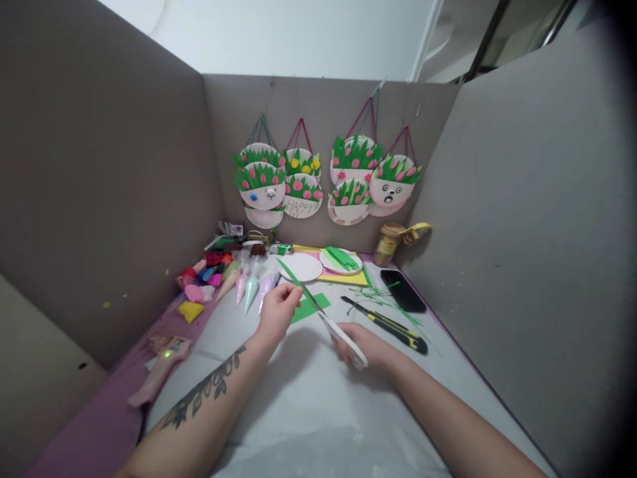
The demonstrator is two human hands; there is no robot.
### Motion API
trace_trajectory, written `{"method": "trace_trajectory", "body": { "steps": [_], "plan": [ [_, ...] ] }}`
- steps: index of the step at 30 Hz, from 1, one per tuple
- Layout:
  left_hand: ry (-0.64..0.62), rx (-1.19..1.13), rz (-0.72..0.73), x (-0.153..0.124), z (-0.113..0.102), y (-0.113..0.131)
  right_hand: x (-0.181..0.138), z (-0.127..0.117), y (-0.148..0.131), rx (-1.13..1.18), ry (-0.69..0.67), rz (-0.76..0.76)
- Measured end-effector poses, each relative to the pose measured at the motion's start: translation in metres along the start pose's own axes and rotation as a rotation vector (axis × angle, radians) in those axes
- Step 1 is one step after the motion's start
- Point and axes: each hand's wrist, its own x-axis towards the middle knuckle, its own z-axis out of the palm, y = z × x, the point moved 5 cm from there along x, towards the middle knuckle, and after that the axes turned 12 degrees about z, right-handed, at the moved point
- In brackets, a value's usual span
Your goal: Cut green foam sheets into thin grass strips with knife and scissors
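My left hand [281, 307] pinches a narrow green paper strip [288, 271] between thumb and fingertips; the strip slants up and to the left past them. In my right hand [365, 345] is a pair of white-handled scissors [351, 344], fingers wrapped around the handles. Its blades point up and left towards the strip; whether they touch the paper, I cannot tell. Beneath both hands, a flat piece of green paper [312, 307] lies on the table. A black and yellow utility knife [393, 325] rests to the right of the scissors, near thin green paper scraps [385, 299].
At the back stand a white paper plate [301, 267] and another plate [343, 267] bearing green strips. Piping bags [251, 287] and coloured clay packs [190, 311] lie left, with a pink glue gun [162, 372]. A phone [403, 291] and lidded cup [388, 244] sit right.
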Motion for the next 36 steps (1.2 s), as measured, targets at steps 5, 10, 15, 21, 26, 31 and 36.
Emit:
{"method": "trace_trajectory", "body": {
  "steps": [5,10,15,21,26,31,36],
  "plan": [
    [-0.003,0.009,0.005,0.001,0.0,0.0,-0.002,0.0,-0.001,-0.006,0.014,-0.004],
    [0.009,-0.01,-0.001,0.002,-0.002,0.0,0.0,-0.002,0.001,0.012,0.044,-0.003],
    [0.023,-0.036,-0.014,0.003,-0.004,-0.002,0.003,-0.008,0.003,0.086,0.085,-0.015],
    [0.018,-0.054,-0.031,0.003,-0.001,-0.008,0.0,-0.014,-0.001,0.108,0.13,-0.065],
    [-0.016,0.026,0.015,0.002,-0.001,-0.005,-0.003,-0.014,-0.006,0.11,0.161,-0.13],
    [-0.258,0.453,0.543,-0.006,0.008,0.016,-0.006,-0.014,-0.011,0.219,0.208,-0.247],
    [-0.645,0.742,0.833,-0.021,0.029,0.016,-0.004,-0.001,-0.012,0.456,0.103,-0.195]
  ]
}}
